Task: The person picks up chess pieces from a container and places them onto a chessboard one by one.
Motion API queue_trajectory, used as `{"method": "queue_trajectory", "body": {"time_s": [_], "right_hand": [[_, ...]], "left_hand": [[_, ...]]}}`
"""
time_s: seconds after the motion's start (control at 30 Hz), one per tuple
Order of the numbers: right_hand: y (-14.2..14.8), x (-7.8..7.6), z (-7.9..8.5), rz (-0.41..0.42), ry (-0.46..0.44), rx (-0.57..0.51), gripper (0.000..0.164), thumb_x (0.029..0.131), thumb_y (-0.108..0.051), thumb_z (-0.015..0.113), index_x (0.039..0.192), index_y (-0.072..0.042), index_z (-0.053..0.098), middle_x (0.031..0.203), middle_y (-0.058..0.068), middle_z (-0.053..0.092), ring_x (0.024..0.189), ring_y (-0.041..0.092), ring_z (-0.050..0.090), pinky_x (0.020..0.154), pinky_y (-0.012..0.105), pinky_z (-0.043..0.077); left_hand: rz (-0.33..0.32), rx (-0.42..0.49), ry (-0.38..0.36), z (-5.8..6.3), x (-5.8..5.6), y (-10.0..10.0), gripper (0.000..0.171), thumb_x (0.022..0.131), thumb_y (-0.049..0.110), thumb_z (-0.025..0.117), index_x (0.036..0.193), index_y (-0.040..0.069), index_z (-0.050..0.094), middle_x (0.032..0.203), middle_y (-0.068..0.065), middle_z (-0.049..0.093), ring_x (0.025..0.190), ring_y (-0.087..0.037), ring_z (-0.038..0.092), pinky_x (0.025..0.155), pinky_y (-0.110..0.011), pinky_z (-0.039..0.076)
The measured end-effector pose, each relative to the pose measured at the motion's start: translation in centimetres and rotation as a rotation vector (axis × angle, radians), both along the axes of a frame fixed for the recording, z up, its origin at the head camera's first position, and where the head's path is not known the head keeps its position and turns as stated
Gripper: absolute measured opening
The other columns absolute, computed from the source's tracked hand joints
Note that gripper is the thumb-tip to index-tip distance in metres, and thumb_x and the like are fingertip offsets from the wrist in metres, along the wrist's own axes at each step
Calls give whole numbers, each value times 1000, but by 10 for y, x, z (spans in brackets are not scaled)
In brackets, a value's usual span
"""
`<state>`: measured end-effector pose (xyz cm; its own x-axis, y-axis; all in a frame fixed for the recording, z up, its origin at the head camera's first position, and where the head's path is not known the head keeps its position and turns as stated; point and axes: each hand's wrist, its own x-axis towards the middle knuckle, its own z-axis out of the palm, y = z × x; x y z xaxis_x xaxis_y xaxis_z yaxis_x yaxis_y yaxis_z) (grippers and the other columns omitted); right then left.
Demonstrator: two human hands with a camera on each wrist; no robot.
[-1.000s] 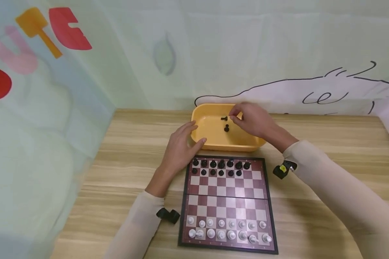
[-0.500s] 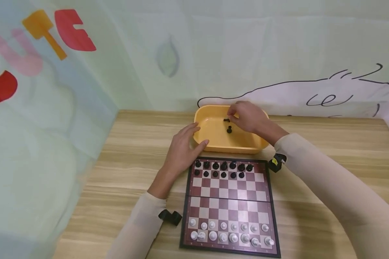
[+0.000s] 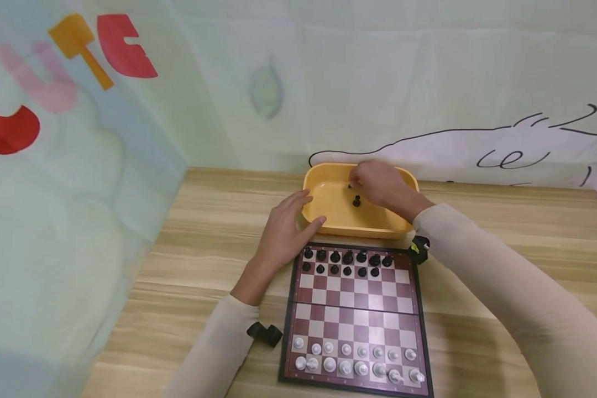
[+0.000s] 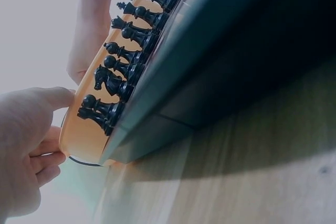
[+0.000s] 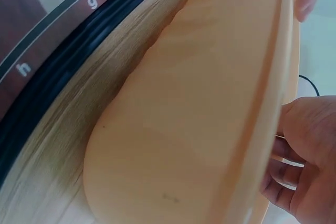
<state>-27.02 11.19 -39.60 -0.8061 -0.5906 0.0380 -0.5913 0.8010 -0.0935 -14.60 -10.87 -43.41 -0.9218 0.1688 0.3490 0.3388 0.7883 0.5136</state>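
My left hand (image 3: pixel 284 231) rests against the left end of a yellow plastic tray (image 3: pixel 328 224), thumb at the near rim and fingers at the left rim. In the left wrist view the left hand (image 4: pixel 26 145) touches the tray's end. Inside the tray, my right hand (image 3: pixel 378 182) reaches down with bent fingers over a small black chess piece (image 3: pixel 350 187), mostly covered by the fingertips; I cannot tell whether they pinch it. Another black chess piece (image 3: pixel 356 202) lies nearer the tray's middle. The tray wall hides the right fingertips in the right wrist view.
Just in front of the tray lies a chessboard (image 3: pixel 353 298) on the wooden table (image 3: pixel 179 249). Black chess pieces (image 4: pixel 126 56) stand in two rows on its far side, and white chess pieces (image 3: pixel 345 366) on its near side. A printed curtain (image 3: pixel 378 83) hangs behind.
My right hand has lowered into the tray, its fingertips now covering most of the farther black piece. The left hand keeps its place at the tray; the view has shifted slightly.
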Motion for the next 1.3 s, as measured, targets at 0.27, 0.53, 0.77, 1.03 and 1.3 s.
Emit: {"method": "queue_trajectory", "body": {"time_s": [0.27, 0.53, 0.77, 1.03, 1.3], "right_hand": [[-2, 0, 0, 2, 28, 43, 15, 93, -18, 55, 81, -15, 64, 76, 2, 57, 70, 20, 47, 58, 32, 40], [8, -2, -3, 10, 31, 41, 28, 89, -11, 48, 61, -14, 47, 60, 1, 36, 60, 19, 38, 50, 30, 29], [13, -3, -1, -1, 6, 30, 28, 87, -12, 54, 60, -15, 48, 60, -1, 39, 58, 16, 38, 50, 29, 30], [16, 0, 1, -35, -59, 23, 9, 85, -14, 61, 89, -13, 69, 88, 2, 63, 75, 18, 51, 64, 34, 47], [20, -1, 2, -29, -65, 40, 16, 82, -11, 59, 92, -16, 70, 90, 1, 65, 77, 17, 54, 64, 38, 49]], "left_hand": [[-6, 11, 4, 0, -2, 2, 59, 89, 51, 57, 129, 9, 55, 143, -2, 44, 131, -14, 33, 106, -38, 26], [-8, -5, 7, 0, -2, 5, 60, 89, 52, 57, 129, 8, 55, 143, -3, 44, 131, -14, 33, 106, -38, 26], [-11, -12, 13, 2, -4, 5, 60, 89, 52, 56, 130, 8, 54, 143, -4, 44, 132, -15, 32, 106, -38, 26], [-16, -10, 8, 2, -5, 5, 60, 89, 51, 57, 129, 7, 54, 143, -4, 44, 131, -16, 33, 107, -38, 25], [-10, -16, 13, 2, -5, 5, 59, 89, 50, 58, 129, 7, 55, 143, -5, 44, 131, -16, 33, 107, -38, 26]]}}
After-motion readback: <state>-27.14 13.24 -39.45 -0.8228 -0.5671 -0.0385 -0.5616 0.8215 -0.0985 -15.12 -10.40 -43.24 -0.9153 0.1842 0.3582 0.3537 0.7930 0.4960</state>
